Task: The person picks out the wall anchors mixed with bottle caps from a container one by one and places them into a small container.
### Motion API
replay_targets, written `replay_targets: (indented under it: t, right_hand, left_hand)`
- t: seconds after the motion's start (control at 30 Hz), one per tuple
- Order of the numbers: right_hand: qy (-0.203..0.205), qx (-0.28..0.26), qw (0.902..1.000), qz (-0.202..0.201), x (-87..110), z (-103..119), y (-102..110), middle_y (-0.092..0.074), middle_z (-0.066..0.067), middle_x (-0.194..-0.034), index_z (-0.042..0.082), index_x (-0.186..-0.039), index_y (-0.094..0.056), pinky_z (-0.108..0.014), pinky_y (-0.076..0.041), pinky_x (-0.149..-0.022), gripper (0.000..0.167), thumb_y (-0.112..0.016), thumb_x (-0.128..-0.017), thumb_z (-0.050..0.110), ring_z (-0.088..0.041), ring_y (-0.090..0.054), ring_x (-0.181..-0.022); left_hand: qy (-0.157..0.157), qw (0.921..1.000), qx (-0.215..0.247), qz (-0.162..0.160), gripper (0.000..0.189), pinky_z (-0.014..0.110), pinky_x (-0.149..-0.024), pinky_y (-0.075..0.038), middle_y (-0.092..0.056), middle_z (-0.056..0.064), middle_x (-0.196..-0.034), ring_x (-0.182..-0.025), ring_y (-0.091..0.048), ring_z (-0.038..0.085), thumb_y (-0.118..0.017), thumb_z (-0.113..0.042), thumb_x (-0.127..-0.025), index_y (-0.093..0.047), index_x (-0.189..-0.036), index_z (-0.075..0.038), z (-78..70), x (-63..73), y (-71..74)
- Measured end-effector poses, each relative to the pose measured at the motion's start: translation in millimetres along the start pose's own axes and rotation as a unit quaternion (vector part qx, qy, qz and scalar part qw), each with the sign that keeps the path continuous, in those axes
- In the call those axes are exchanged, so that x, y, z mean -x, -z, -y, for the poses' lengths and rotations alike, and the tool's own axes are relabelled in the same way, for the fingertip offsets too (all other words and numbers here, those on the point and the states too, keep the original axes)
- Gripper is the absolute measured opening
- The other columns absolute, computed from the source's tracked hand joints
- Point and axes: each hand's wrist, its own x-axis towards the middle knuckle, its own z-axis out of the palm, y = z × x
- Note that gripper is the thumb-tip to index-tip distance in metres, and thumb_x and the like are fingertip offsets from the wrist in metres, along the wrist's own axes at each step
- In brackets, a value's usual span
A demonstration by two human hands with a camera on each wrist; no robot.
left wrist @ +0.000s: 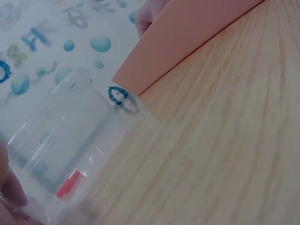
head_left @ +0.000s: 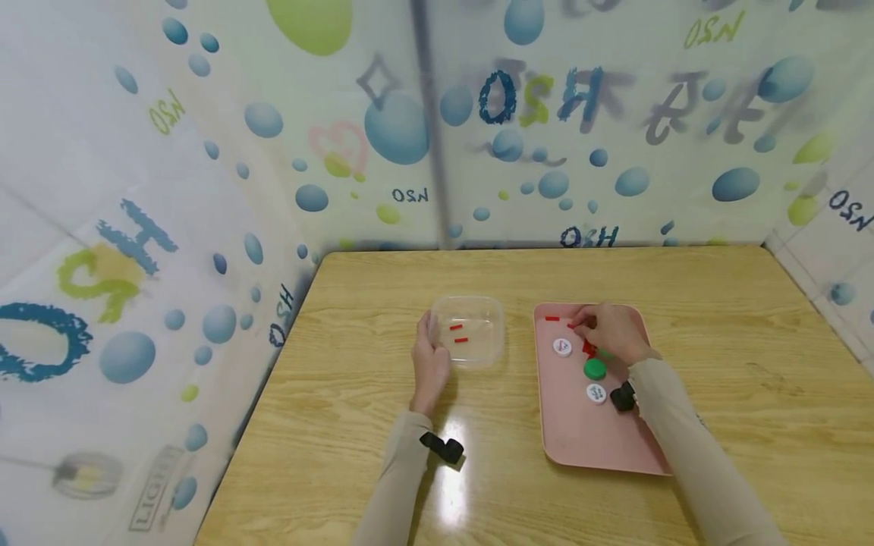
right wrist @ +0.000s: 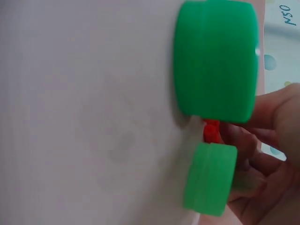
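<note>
My left hand (head_left: 430, 368) grips the left side of a clear plastic container (head_left: 501, 334). Two short red sticks (head_left: 461, 340) lie inside it, and red shows through its wall in the left wrist view. Over the far part of a pink tray (head_left: 563, 440), my right hand (head_left: 611, 334) pinches a small red stick (head_left: 570, 326) at its fingertips. Beneath and beside that hand are more red pieces (head_left: 588, 348), a green bottle cap (head_left: 595, 369) and a second green cap (right wrist: 211, 179). Another red stick (head_left: 551, 318) lies near the tray's far left corner.
Two white printed caps (head_left: 562, 347) lie in the tray, one left of the red pieces and one nearer me. Container and tray stand side by side on a wooden table (head_left: 328, 394). A patterned sheet (head_left: 478, 205) hangs behind the table's far edge.
</note>
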Motion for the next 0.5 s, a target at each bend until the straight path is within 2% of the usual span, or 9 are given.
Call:
replay_targets:
  t: [0.17,0.33,0.5]
  right_hand:
    - [0.003,-0.014,0.9998,0.015,0.9,2.2,1.7,-0.069,-0.007,-0.085,0.007,-0.108,-0.074,-0.024,-0.047,-0.058,0.016,-0.071,-0.094,0.014,-0.017,-0.056,-0.066]
    - [0.006,-0.035,0.9991,0.025,4.3,4.2,3.8,-0.069,-0.010,-0.091,0.005,-0.110,-0.072,-0.024,-0.049,-0.058,0.017,-0.069,-0.095,0.010,-0.017,-0.057,-0.065]
    - [0.013,-0.060,0.9977,0.030,7.3,8.7,6.1,-0.068,-0.011,-0.095,0.005,-0.116,-0.070,-0.024,-0.050,-0.057,0.021,-0.067,-0.096,0.010,-0.018,-0.057,-0.065]
  left_hand:
    - [-0.006,1.0000,-0.003,-0.007,0.066,0.049,-0.121,-0.032,-0.045,0.018,-0.156,-0.146,-0.039,0.032,-0.037,0.008,-0.088,-0.041,-0.153,-0.006,-1.6,0.3,0.8]
    - [-0.016,0.9997,-0.006,-0.017,0.065,0.049,-0.120,-0.034,-0.048,0.021,-0.153,-0.143,-0.043,0.035,-0.037,0.009,-0.087,-0.043,-0.151,-0.003,-1.1,-0.1,0.4]
    - [-0.011,0.9997,-0.008,-0.018,0.064,0.049,-0.119,-0.034,-0.048,0.020,-0.154,-0.143,-0.044,0.035,-0.037,0.009,-0.089,-0.043,-0.151,-0.003,-0.6,0.1,0.0]
